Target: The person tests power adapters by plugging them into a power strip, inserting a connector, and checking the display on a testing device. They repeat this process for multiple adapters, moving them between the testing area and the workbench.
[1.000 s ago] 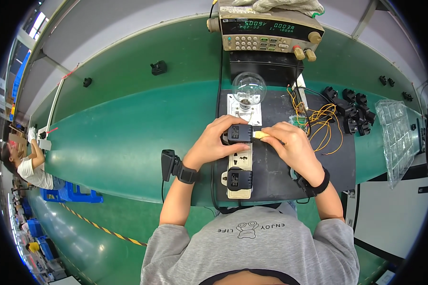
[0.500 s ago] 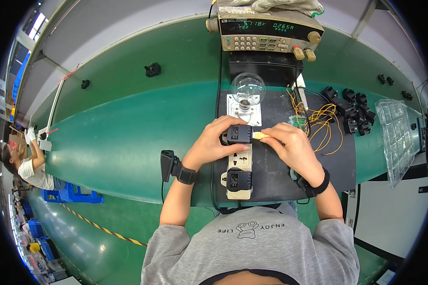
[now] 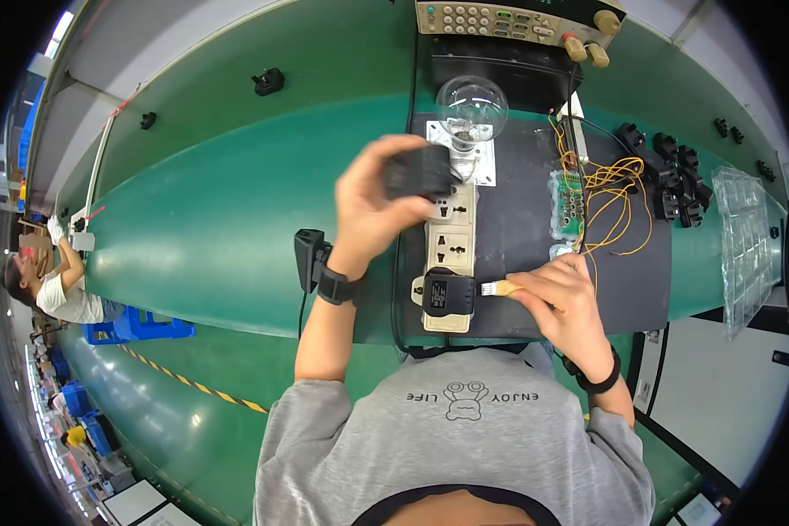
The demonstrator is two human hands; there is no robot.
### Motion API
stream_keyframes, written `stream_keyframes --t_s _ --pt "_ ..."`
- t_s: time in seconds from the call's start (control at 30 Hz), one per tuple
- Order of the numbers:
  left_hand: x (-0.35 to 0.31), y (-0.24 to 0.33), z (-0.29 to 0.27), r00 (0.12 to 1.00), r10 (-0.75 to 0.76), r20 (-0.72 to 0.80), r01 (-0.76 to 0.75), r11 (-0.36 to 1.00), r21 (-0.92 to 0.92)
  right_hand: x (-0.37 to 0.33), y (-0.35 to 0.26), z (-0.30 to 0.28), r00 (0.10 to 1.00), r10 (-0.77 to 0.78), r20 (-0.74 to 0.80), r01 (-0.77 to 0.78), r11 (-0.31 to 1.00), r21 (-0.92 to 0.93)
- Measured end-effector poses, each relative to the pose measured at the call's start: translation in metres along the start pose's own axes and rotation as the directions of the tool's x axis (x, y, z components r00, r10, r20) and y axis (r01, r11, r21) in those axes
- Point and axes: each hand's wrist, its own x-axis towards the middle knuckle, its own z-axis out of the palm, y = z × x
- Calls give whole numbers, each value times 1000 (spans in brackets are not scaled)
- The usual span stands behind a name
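My left hand (image 3: 364, 210) is closed around a black plug-in power adapter (image 3: 419, 172), smeared by motion, above the far end of a white power strip (image 3: 451, 237). A second black adapter (image 3: 448, 294) sits in the strip's near end. Between thumb and fingers, my right hand (image 3: 565, 302) pinches a USB plug (image 3: 503, 287) with a yellow grip. Its metal tip points left, close to the side of the seated adapter; whether they touch I cannot tell. Sockets in the strip's middle are uncovered.
Beyond the strip stands a clear glass bulb (image 3: 472, 107) on a white base. A green circuit board (image 3: 568, 203) with yellow wires (image 3: 621, 188) lies right. Several black adapters (image 3: 666, 180) are piled farther right, beside clear plastic trays (image 3: 745, 250). A beige-fronted meter (image 3: 508, 22) stands behind.
My left hand has lifted the far adapter off the strip. My right hand has drawn the USB plug out of it and brought it nearer, beside the other adapter. The view has shifted.
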Motion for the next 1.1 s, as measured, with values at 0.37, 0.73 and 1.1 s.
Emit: stream_keyframes --t_s 0.37,0.73,1.1 --pt "4 -37 -18 881 -159 -445 233 966 116 -11 -20 7 996 -80 -48 75 992 -102" --pt "8 -61 -29 813 -125 -569 311 919 243 -3 -18 11 989 -140 -50 134 984 -114" --pt "36 -90 -67 701 374 -607 472 394 788 -17 114 -133 843 138 -520 -458 690 -560"
